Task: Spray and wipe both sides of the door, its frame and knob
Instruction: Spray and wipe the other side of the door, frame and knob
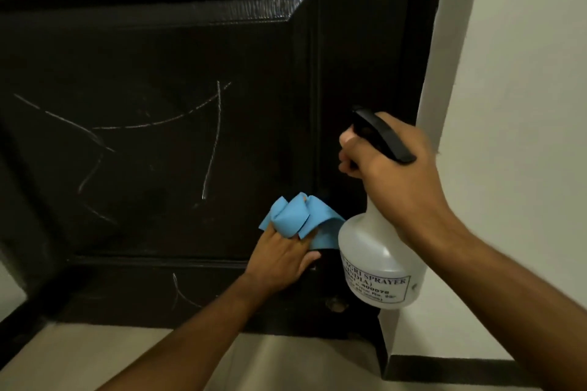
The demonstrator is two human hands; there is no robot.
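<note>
Dark, near-black wood made up the door, a panelled leaf that filled most of the view, its raised panel scrawled with pale chalk-like lines. Along its right edge ran the door frame, equally dark, meeting a white wall on the right. A small round fitting sat low on the door near the floor; what it was could not be told.

At the right, the right hand was wrapped round the neck of a translucent white spray bottle, one finger curled over the trigger. The bottle stood roughly upright, long axis vertical and leaning a little, its black spray head pointing up and left toward the door's right stile. A label on the bottle read in part "SPRAYER", with "400078" below; the rest was too blurred to read.

Lower and to the left, the left hand gripped a bunched blue cloth and pressed it against the door at the panel's lower right corner, just beside the bottle. The two hands were apart, each holding its own tool.
</note>
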